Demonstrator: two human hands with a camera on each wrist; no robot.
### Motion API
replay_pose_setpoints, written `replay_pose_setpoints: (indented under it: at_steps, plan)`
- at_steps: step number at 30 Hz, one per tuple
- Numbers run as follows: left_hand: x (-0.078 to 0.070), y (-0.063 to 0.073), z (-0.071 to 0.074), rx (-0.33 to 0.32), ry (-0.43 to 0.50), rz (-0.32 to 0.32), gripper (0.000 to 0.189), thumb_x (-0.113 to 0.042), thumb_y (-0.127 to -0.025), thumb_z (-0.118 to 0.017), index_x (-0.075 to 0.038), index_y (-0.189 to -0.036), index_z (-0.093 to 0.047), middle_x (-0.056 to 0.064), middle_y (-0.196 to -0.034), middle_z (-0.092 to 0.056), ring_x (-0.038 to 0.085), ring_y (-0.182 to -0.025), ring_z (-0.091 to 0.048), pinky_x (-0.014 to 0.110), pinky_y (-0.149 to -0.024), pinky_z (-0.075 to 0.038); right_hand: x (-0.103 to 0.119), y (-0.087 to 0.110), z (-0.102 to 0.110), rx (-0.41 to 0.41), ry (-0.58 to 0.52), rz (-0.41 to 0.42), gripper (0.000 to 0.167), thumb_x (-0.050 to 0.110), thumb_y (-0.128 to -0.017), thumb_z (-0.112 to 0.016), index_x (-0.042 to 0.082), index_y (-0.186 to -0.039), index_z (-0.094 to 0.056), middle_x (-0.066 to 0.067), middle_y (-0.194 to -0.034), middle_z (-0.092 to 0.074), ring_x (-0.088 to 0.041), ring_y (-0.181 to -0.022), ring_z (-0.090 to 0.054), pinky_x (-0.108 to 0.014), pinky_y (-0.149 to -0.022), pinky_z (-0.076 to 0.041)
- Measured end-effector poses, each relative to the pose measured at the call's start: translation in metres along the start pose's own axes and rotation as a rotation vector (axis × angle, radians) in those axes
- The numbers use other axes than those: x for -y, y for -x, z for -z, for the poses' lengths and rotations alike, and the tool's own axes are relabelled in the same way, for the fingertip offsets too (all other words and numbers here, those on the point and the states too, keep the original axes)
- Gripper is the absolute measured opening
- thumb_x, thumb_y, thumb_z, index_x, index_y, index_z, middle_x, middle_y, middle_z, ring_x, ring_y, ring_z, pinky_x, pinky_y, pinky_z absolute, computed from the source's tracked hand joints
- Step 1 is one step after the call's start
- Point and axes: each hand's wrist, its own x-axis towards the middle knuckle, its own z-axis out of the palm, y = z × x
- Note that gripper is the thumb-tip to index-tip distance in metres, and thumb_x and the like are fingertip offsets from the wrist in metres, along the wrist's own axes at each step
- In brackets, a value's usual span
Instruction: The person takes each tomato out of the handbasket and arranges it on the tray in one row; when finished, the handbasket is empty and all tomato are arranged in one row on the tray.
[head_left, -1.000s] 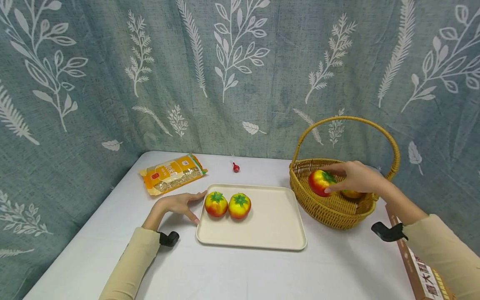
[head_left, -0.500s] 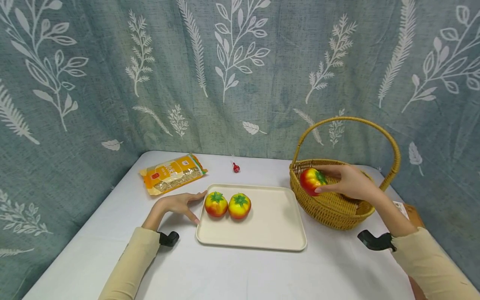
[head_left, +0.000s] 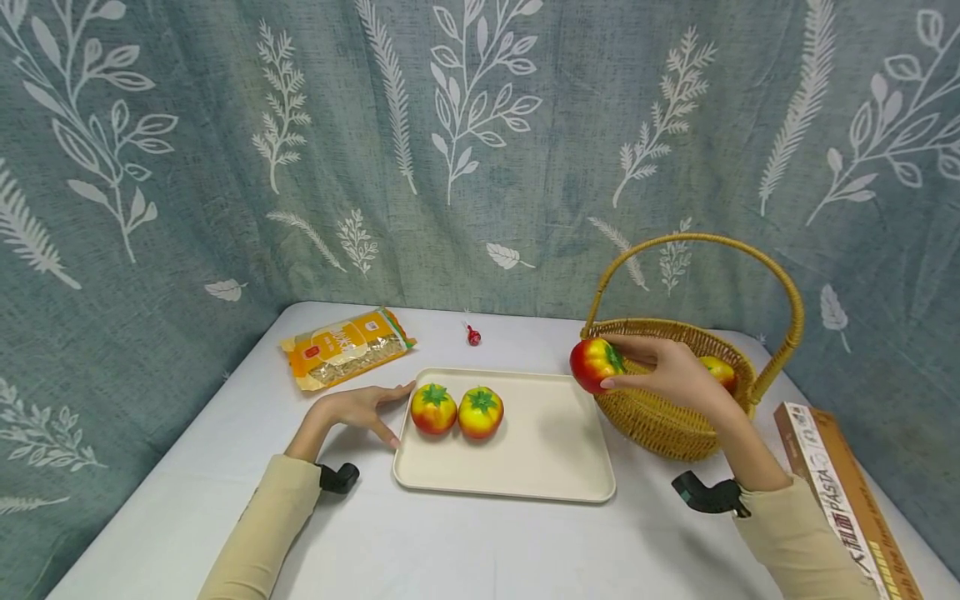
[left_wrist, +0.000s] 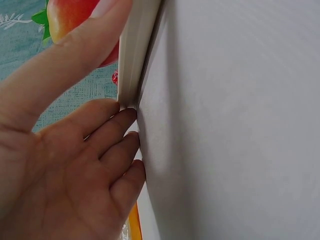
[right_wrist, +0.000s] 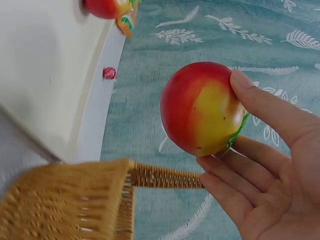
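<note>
In the right half of the head view, the right hand [head_left: 660, 372] holds a red-and-yellow fruit [head_left: 595, 365] with a green leafy top, the thumb on one side and fingers on the other, clamped on it. The fruit appears right of centre, in front of the wicker basket's [head_left: 660, 432] left rim and at the upper right corner of the cream tray [head_left: 543, 450]. The right wrist view shows it at the centre, gripped between thumb and fingertips, with the basket at lower left.

At centre left of the head view, the left hand [head_left: 360, 414] rests at the tray's left edge, thumb and fingers spread apart. In the left wrist view its fingertips touch the tray's outer side near the corner.

Two similar fruits, a left one [head_left: 433, 408] and a right one [head_left: 481, 412], sit side by side in the left part of the tray. Another yellow fruit [head_left: 717, 372] shows inside the basket on its right side. An orange food bag [head_left: 347, 347] lies at upper left of the table, a red wrapped candy [head_left: 473, 337] behind the tray, and a pasta box [head_left: 847, 500] at lower right. A leaf-patterned curtain [head_left: 480, 225] fills the upper frame.
</note>
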Motion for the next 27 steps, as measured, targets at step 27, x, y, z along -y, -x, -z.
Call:
replay_pose_setpoints:
  at_steps: [27]
  plan:
    - [0.0,-0.001,0.0,0.01,0.001,-0.015,0.106,-0.029,-0.069,-0.087,-0.01,-0.153,-0.026,0.019,-0.155,-0.027,0.04,-0.142,-0.019,0.055,-0.114,-0.016,0.013,-0.014,-0.068,0.004,-0.16,0.047,0.069,0.034,-0.076,-0.082,0.008,-0.135,-0.057,-0.011,-0.134,-0.057,-0.031,-0.122,-0.054,-0.044,-0.1,-0.045]
